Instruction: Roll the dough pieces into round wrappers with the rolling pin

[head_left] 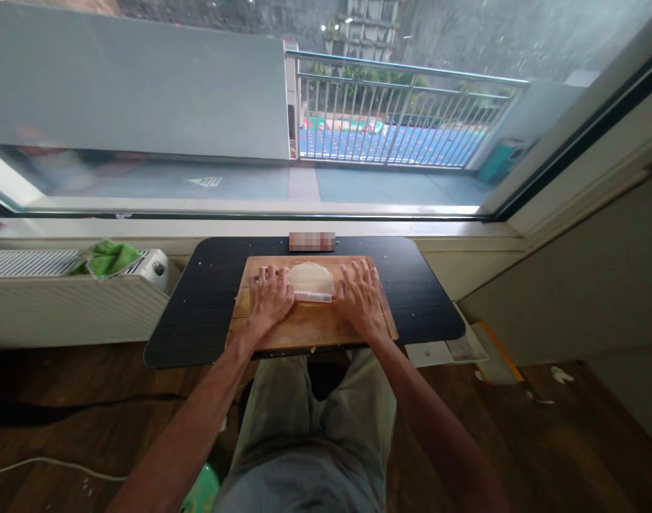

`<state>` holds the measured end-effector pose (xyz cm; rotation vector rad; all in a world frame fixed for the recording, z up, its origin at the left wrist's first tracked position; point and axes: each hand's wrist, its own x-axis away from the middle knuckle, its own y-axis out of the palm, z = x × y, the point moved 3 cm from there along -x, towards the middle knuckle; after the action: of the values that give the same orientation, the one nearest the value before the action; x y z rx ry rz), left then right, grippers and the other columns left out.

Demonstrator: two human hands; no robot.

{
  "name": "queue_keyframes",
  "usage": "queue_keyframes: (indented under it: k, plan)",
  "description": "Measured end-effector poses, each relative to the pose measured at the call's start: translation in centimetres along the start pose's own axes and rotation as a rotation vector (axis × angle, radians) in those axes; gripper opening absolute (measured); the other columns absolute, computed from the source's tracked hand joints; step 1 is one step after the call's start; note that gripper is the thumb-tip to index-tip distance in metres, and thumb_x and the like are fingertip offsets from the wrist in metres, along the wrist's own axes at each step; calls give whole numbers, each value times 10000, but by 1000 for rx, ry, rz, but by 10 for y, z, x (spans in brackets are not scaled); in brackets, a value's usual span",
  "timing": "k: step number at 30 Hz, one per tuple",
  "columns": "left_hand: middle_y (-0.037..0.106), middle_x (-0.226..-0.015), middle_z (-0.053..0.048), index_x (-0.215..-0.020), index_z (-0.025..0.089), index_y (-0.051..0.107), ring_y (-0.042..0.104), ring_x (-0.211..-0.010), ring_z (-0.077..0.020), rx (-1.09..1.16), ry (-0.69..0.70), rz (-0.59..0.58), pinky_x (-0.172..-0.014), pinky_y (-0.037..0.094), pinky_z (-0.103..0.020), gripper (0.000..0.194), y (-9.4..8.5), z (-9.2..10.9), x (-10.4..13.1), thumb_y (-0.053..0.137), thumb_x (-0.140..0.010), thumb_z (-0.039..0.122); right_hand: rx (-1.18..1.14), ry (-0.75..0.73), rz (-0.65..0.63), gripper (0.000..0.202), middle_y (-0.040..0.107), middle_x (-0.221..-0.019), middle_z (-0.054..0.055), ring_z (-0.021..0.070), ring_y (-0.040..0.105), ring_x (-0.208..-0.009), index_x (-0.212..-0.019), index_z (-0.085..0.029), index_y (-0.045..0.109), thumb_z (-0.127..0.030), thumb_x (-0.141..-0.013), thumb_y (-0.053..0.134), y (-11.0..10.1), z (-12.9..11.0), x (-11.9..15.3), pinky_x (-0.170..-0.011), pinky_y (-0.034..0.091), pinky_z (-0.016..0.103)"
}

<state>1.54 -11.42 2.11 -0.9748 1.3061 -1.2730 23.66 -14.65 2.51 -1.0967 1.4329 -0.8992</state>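
Note:
A round, flattened sheet of pale dough (311, 278) lies on a wooden cutting board (288, 331). Across its near edge rests a white rod with red print, apparently a rolling pin (313, 297), its ends hidden at my hands. My left hand (271, 292) is palm down at the rod's left end, fingers extended forward over the board and slightly bent. At the opposite end, my right hand (359, 296) lies palm down with its fingers spread and stretched forward. Neither hand visibly wraps round the rod.
The board sits on a small black table (192, 313) with scattered crumbs. A small blurred box (311, 241) stands at its far edge. A radiator (80, 306) with a green cloth (112, 258) is left. Beyond the table is a window ledge (240, 228); a green container (202, 488) is below.

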Motion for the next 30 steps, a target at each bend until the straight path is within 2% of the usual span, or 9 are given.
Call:
queue_keyframes:
  k: [5, 9, 13, 18, 23, 30]
  plan:
    - [586, -1557, -206, -1548, 182, 560, 504, -1460, -390, 4, 13, 3, -1229, 368, -565, 544, 5, 0, -23, 361, -1055, 300, 5, -8, 34, 540, 559, -1669, 184, 351, 373, -1612, -1580, -152, 622, -261, -1070, 482, 1, 2, -22, -1348, 206, 608]
    - [633, -1460, -208, -1528, 182, 561, 550, -1387, -390, -3, 8, 19, -1150, 446, -564, 528, 4, 0, -38, 399, -1035, 275, -18, -21, 39, 539, 570, -1660, 174, 353, 376, -1611, -1581, -173, 622, -259, -1069, 479, 12, 8, -42, -1340, 216, 604]
    - [626, -1445, -212, -1572, 177, 513, 554, -1377, -380, -10, 8, 37, -1145, 457, -554, 556, 4, 0, -52, 415, -1032, 266, -24, 3, 31, 542, 583, -1637, 174, 359, 401, -1593, -1567, -178, 635, -293, -1057, 490, 24, 14, -63, -1335, 237, 584]
    - [614, -1456, -215, -1578, 175, 513, 566, -1358, -376, -6, -8, -17, -1122, 483, -539, 565, 7, -1, -71, 415, -1028, 263, -22, 31, -29, 557, 583, -1631, 177, 354, 416, -1582, -1597, -187, 597, -308, -1071, 461, 28, 17, -83, -1318, 268, 569]
    - [595, -1493, -221, -1591, 205, 540, 542, -1402, -406, -8, -25, -77, -1153, 460, -617, 588, 8, -1, -80, 430, -1017, 266, 18, 39, -110, 594, 544, -1672, 177, 363, 380, -1619, -1651, -194, 532, -320, -1075, 463, 27, 17, -84, -1327, 261, 577]
    - [568, -1578, -229, -1668, 208, 481, 481, -1512, -412, 38, -32, -84, -1211, 418, -635, 629, 9, -1, -58, 401, -1054, 318, 68, 25, -119, 625, 485, -1735, 160, 365, 322, -1663, -1696, -206, 480, -311, -1080, 451, 24, 15, -58, -1343, 226, 588]
